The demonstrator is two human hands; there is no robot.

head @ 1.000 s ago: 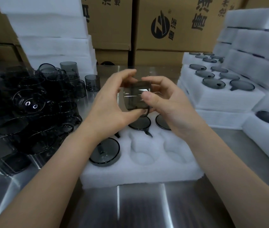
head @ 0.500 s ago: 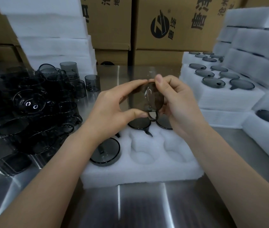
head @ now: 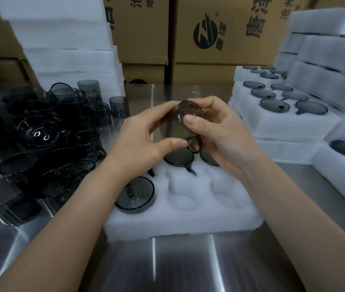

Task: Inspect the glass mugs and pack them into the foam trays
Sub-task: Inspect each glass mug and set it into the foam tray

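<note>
Both hands hold one smoky glass mug (head: 189, 109) in the air above the far row of the foam tray (head: 188, 220), tipped on its side so the round base faces the person. The handle (head: 194, 145) hangs at six o'clock.

The left hand (head: 140, 140) has a close grip: forefinger curled over the top of the wall, thumb pinching from underneath. The right hand (head: 222, 133) is also closed on it, thumb pressed flat on the base and fingers wrapped behind.

The tray lies on the steel counter (head: 178, 268). Three mugs are seated upside down in it: one (head: 135, 196) at seven o'clock of the held mug, two (head: 179, 158) (head: 208, 161) just under the hands. Two near pockets show bare foam.

At nine o'clock sits a crowded heap of loose mugs (head: 41, 144). At three o'clock stand filled trays (head: 283, 116), stacked in steps. Cardboard boxes (head: 220, 39) line the back at twelve, with plain foam slabs (head: 62, 43) piled at eleven.
</note>
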